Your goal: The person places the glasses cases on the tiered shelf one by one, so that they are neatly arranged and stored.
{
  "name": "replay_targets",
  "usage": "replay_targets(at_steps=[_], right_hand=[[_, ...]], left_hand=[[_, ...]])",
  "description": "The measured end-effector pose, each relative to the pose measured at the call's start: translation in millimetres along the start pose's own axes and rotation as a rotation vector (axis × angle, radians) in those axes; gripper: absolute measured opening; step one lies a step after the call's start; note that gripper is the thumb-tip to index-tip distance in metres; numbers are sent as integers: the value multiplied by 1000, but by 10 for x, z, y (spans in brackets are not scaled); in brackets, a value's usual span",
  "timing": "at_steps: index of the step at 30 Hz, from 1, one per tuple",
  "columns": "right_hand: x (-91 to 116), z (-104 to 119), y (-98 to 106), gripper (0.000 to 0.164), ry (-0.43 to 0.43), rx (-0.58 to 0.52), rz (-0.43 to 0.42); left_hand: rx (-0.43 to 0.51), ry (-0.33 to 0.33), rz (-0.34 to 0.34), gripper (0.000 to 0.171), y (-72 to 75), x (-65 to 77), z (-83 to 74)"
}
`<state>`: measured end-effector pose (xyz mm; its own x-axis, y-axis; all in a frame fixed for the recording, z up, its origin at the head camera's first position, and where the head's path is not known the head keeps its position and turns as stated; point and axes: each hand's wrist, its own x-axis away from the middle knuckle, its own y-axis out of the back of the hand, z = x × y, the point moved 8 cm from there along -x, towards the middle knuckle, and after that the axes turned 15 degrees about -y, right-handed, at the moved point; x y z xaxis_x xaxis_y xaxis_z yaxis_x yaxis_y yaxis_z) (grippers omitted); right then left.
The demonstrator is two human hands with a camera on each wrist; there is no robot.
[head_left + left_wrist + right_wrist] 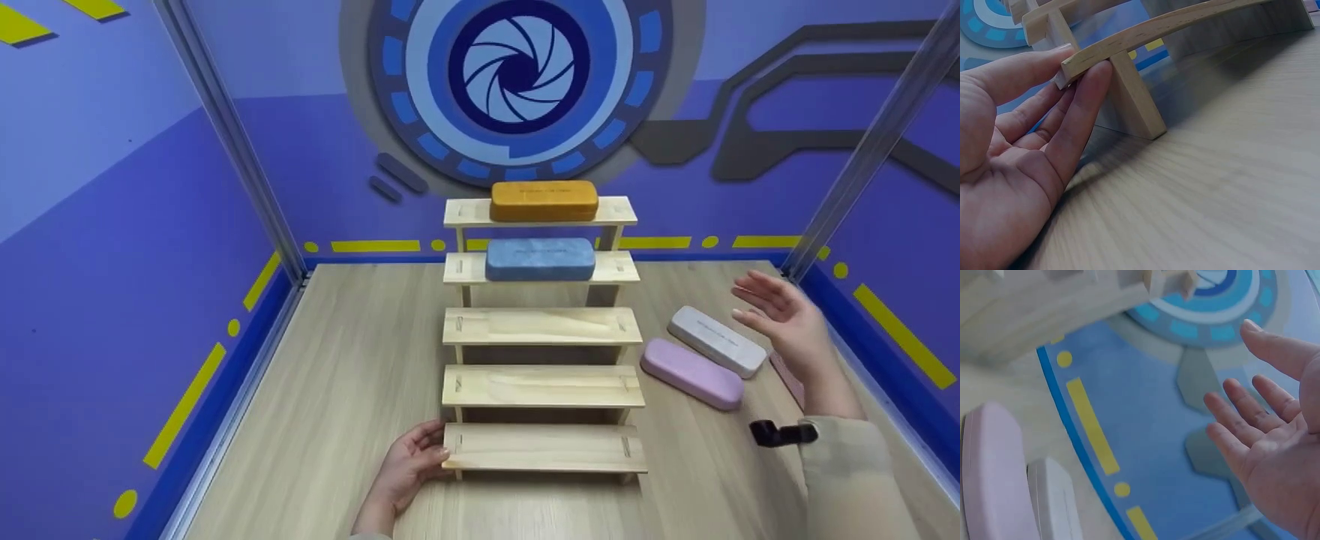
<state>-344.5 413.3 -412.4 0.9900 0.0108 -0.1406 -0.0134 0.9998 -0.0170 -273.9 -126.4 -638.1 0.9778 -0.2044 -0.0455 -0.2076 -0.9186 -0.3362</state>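
Note:
A stepped wooden rack [544, 448] with several shelves stands in the middle of the table. My left hand [409, 465] pinches the left end of its lowest shelf; the left wrist view shows thumb above and fingers below the board [1129, 39]. On the top shelf lies an orange glasses case [544, 201], and a blue glasses case [540, 259] sits one shelf below. Held in the air at the right, my right hand [799, 330] has relaxed fingers and nothing in it. Near it on the table are a white glasses case [718, 341] and a pink glasses case [692, 373].
Another pinkish case [787, 379] lies partly hidden behind the right forearm. Blue-purple panels [360, 165] with metal corner posts [247, 150] enclose the table [337, 360] at the back and both sides.

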Motion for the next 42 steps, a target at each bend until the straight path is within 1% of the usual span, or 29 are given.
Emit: replay_targets(at_steps=[2,5,10,12,15,18,20,23,26,28,30,33,36,42], right_hand=[[75,-57,165,56,1,-22,-41],[182,-171,418,56,-32,-57,-114],[360,-394,832,56,-130,-112,-252],[434,-495,981,59,-175,-125,-311],[541,-681,1181,71,-268,-100,-443],[650,-888,1356,86,-406,-53,-582],[716,-1013,1456,89,-487,-47,-657],[806,-1172,1578,89,-574,-28,-735],[869,-1308,1663,91,-628,36,-775],[902,-1406,1702,95,-661,66,-779],[928,-1501,1726,100,-684,55,-778],[970,-1654,1755,112,-728,10,-774],[998,-1772,1770,117,-760,4,-784],[1013,-1906,1730,129,-780,-3,-800]], left_hand=[[-2,1,2,68,1,-1,1],[-1,0,6,68,2,0,1],[-7,5,0,69,10,-8,6],[-9,7,-4,69,12,-10,7],[-6,6,-4,69,10,-10,10],[4,-4,0,67,6,-4,9],[11,-13,3,64,6,0,6],[18,-25,9,61,3,8,0],[19,-32,10,62,1,10,-7],[15,-30,8,65,3,8,-3],[9,-26,6,67,7,6,1],[3,-17,-1,66,10,1,12],[0,-18,-2,65,5,4,10],[3,-31,7,67,0,-5,2]])
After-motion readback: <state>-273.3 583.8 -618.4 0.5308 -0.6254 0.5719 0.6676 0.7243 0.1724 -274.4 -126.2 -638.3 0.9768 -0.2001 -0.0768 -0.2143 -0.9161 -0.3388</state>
